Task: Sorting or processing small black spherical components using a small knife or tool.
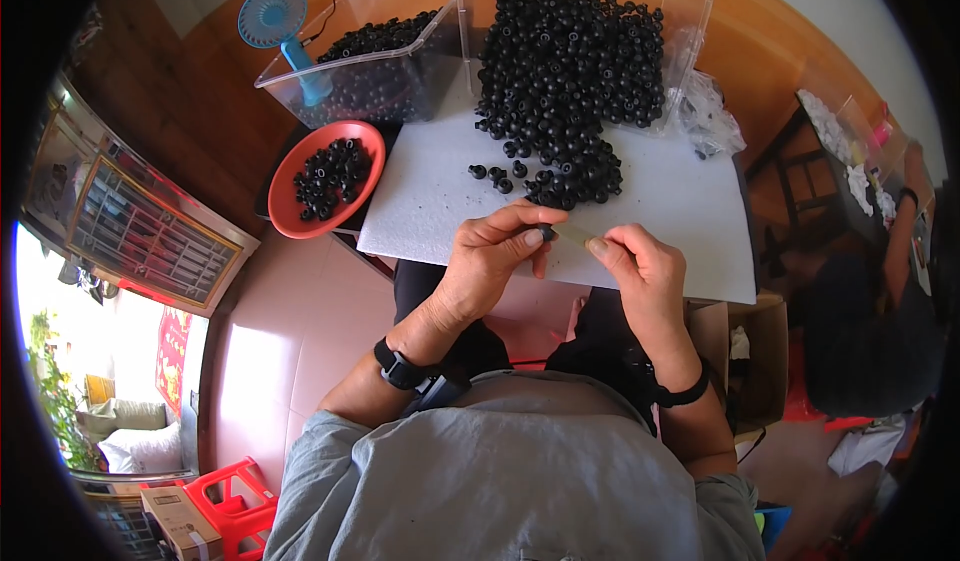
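My left hand [493,259] pinches a small round black part [546,232] between thumb and fingers, just above the near edge of a white foam board [430,206]. My right hand [642,266] grips a pale, yellowish flat strip [575,234] by one end. The strip's other end points at the black part and seems to meet it; contact is partly hidden by my fingers. Beyond my hands lies a big heap of black knob-like parts [570,71], spilling out of a tipped clear bin [692,21] onto the board. Several loose ones sit left of the heap.
An orange bowl [289,219] with black parts stands left of the board. Behind it is another clear bin [440,83] of parts, with a blue fan [273,18] at its corner. A plastic bag [712,116] lies right; a cardboard box [768,346] and another person [870,331] are farther right.
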Demonstrator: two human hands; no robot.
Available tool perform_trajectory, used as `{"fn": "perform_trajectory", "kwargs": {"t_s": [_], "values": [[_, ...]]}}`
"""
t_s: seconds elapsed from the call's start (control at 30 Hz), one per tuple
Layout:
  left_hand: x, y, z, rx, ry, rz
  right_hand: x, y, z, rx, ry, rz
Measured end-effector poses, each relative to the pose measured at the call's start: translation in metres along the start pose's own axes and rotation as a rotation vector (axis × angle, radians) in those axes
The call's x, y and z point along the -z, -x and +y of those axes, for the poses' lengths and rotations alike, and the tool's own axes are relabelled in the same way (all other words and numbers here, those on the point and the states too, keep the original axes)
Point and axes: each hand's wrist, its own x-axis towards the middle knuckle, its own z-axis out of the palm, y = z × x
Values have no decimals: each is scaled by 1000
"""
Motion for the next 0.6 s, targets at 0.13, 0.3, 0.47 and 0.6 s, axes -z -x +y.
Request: {"fn": "perform_trajectory", "kwargs": {"t_s": [0.13, 0.3, 0.47, 0.6], "values": [[-2, 1, -1, -13, -16, 16, 1, 0, -1, 16, 20, -2], [-3, 2, -2, -5, -19, 43, -1, 1, 2, 40, 24, 7], [-4, 2, -3, -8, 8, 59, -1, 2, 2, 69, 53, 22], [-5, 2, -3, -1, 15, 71, -3, 3, 3, 102, 50, 47]]}}
